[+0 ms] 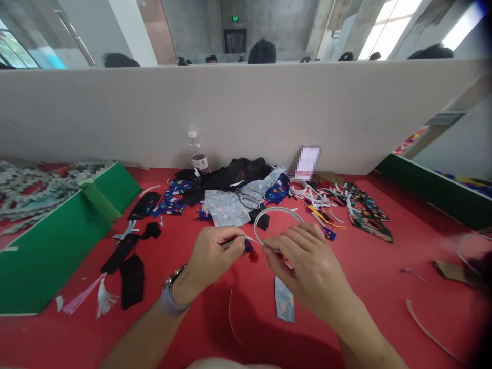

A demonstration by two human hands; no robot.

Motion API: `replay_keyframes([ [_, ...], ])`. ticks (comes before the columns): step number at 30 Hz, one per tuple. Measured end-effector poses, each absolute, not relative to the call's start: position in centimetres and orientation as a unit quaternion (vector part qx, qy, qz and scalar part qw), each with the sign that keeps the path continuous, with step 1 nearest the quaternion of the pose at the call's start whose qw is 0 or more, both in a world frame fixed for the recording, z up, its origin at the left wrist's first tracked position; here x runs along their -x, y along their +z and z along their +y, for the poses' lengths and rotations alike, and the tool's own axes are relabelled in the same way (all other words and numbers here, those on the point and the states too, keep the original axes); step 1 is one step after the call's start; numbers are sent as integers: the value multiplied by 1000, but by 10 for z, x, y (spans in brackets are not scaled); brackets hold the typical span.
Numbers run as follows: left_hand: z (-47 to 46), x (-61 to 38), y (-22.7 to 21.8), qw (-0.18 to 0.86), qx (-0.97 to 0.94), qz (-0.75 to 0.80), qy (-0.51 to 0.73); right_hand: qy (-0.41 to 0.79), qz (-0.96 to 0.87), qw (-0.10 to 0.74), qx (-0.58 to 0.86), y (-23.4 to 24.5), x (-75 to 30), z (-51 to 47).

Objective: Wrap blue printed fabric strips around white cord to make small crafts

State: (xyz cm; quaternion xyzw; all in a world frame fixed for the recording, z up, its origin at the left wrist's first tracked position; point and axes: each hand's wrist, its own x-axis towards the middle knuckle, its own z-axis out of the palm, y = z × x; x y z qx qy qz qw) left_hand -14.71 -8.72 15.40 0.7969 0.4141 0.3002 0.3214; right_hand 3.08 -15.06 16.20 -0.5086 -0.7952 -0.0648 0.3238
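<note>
Just above the red table, my right hand (pixel 302 259) is closed on a thin white band curved into a hoop (pixel 258 221). The hoop arches up in front of its fingers. To its left, my left hand (pixel 217 253) pinches the end of a narrow white strip (pixel 249 239) that runs toward the hoop; whether the two are one piece I cannot tell. A dark, slim item shows partly between the left fingers. Close behind the left fingertips are a dark blue scrap and a red tassel (pixel 253 256). A light blue printed fabric piece (pixel 284 300) lies below the right hand.
Scissors (pixel 247 199) rest on heaped fabric at the back, near a bottle (pixel 198 154). A phone (pixel 306 163) leans against the partition (pixel 238 113). White strips and patterned cloth (pixel 371 215) lie right. Black pieces (pixel 131 282) and tassels lie left, beside a green-walled bin (pixel 57 256).
</note>
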Motion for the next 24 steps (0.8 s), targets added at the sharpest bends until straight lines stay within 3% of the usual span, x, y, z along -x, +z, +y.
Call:
replay_keyframes([
  [11, -81, 142, 164, 420, -753, 389, 325, -60, -782, 354, 509, 167, -38, -153],
  [17, -54, 153, 150, 498, -568, 473, 454, -107, -720, 398, 558, 182, -63, -170],
  [21, -49, 144, 147, 592, -514, 413, 465, -53, -688, 405, 599, 178, -75, -157],
  [24, -54, 129, 148, 638, -514, 381, 428, 60, -657, 435, 613, 168, -78, -143],
])
